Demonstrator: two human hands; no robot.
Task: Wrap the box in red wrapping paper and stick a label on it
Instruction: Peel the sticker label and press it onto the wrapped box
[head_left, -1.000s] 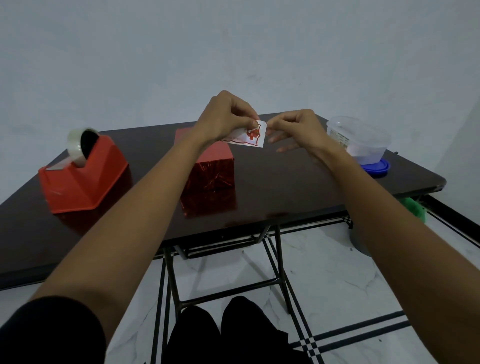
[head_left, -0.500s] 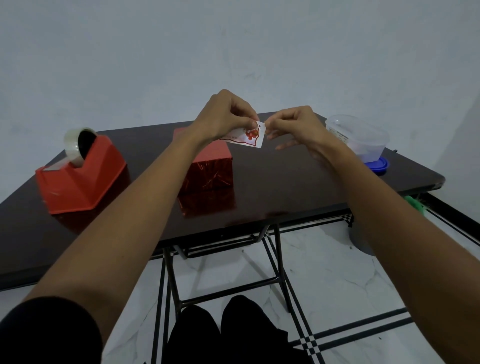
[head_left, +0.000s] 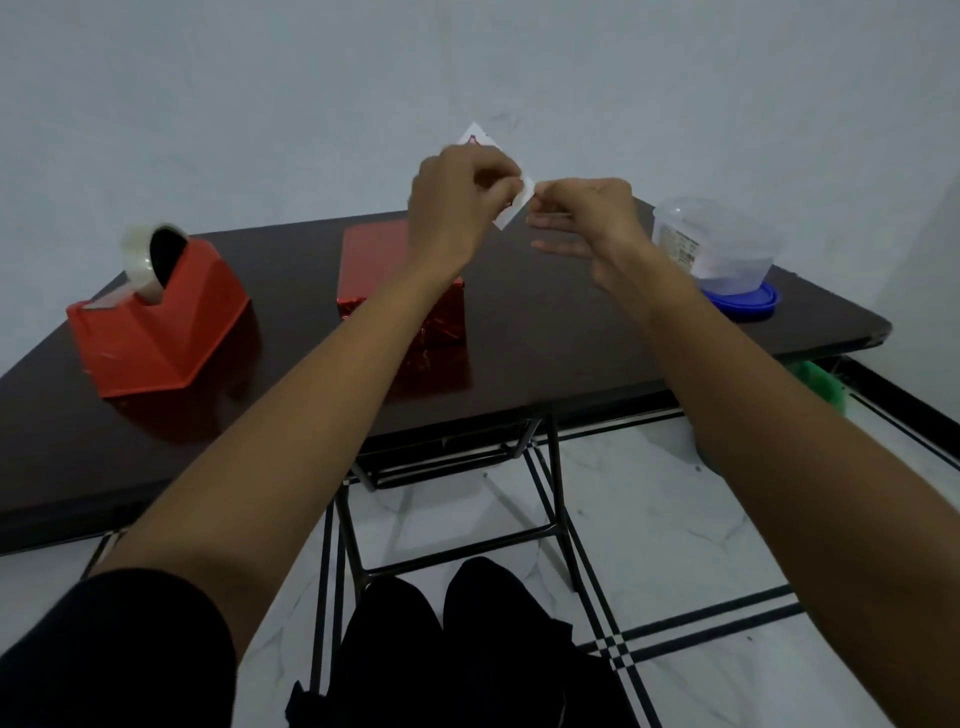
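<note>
— Starting at the left, what's there and how many?

— One tape dispenser (head_left: 156, 332): red plastic, wedge-shaped with flat angled faces. It stands at nine o'clock from the box. One tape roll (head_left: 143, 262), pale and glossy, sits in its top, with a strip drawn down to the low end.

— And the box?

— One box (head_left: 374, 265), a squarish block covered in crinkled, shiny red foil. It rests on the bench (head_left: 571, 332), a dark polished top that mirrors the red below it. The left forearm crosses its right side.

— The hands?

— Two, both raised above the bench's far edge, at about one o'clock from the box. The left hand (head_left: 457, 202) has its fingers curled, its grip pinched tight on the one label (head_left: 514, 207). This is a small white paper piece with red print, and one corner pokes out above the knuckles. The right hand (head_left: 587, 221) nips the label's other edge between thumb and forefinger, its remaining fingers loosely spread beneath. The label is in the air, clear of the box.

— Further right?

— One tub (head_left: 727, 249), clear plastic with rounded corners, at three o'clock from the box. It stands on one round blue lid (head_left: 748, 305). Beneath all this is a white marbled floor (head_left: 649, 519) with black lines.
</note>
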